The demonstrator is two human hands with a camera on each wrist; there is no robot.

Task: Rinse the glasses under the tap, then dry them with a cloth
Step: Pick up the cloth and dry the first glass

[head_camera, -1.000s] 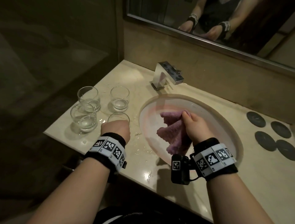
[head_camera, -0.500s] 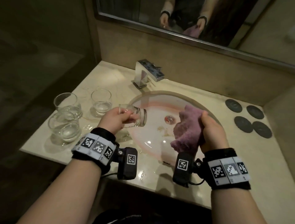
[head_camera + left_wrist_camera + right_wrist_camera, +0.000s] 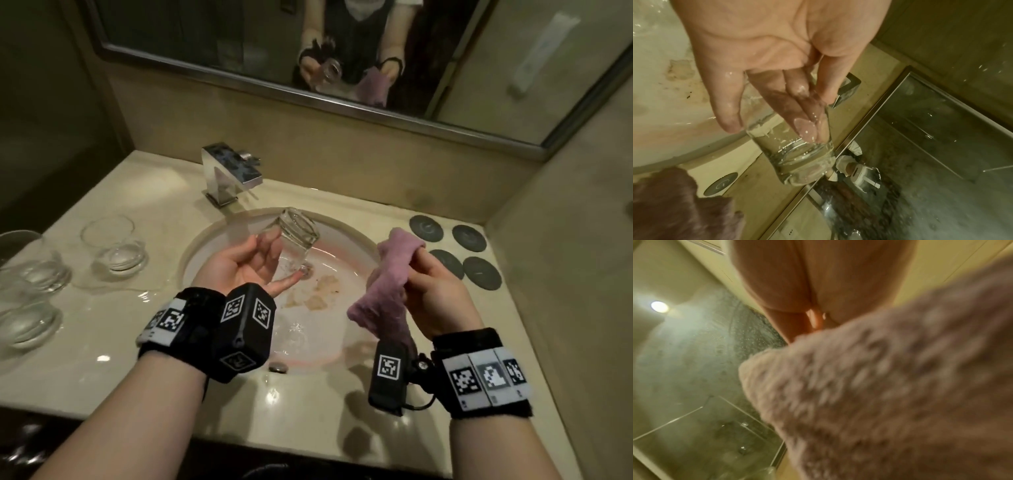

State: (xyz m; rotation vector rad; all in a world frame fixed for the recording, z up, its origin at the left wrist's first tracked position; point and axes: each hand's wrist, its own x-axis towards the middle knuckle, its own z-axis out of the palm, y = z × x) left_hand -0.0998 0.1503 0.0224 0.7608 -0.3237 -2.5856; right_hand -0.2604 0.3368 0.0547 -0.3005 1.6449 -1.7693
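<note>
My left hand (image 3: 246,263) is palm up over the sink basin (image 3: 325,329) and holds a clear wet glass (image 3: 296,236). The glass is tilted, its thick base pointing toward the tap (image 3: 229,174). In the left wrist view some fingers (image 3: 805,128) sit inside the glass (image 3: 797,154) while the thumb lies outside its wall. My right hand (image 3: 431,287) grips a pink fluffy cloth (image 3: 387,281) over the basin's right rim, a hand's width from the glass. In the right wrist view, the cloth (image 3: 879,394) covers most of the hand (image 3: 818,280). No water runs from the tap.
Three more glasses stand on the wet counter at the left: one (image 3: 113,246) nearest the basin, two (image 3: 30,260) (image 3: 24,318) at the edge. Several dark round coasters (image 3: 459,253) lie right of the basin. A mirror (image 3: 342,51) hangs behind.
My left hand picked the front glass up off the counter, carried it right over the basin and turned palm up. My right hand moved the cloth up and to the right.
</note>
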